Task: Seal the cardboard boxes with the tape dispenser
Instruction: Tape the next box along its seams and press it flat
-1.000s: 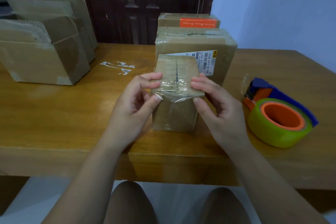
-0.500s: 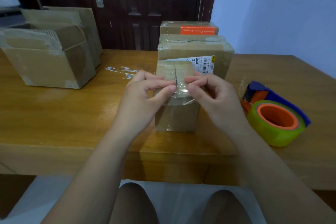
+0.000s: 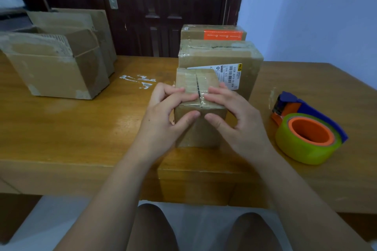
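Small cardboard box stands mid-table, near its front edge. I see my left hand and right hand on it, fingers nearly straight, pressing the taped top, thumbs against its front face. Tape dispenser lies apart, right.

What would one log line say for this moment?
phase: smoothing tape | left hand: presses small box top edge | right hand: presses same edge | tape dispenser: on table, untouched
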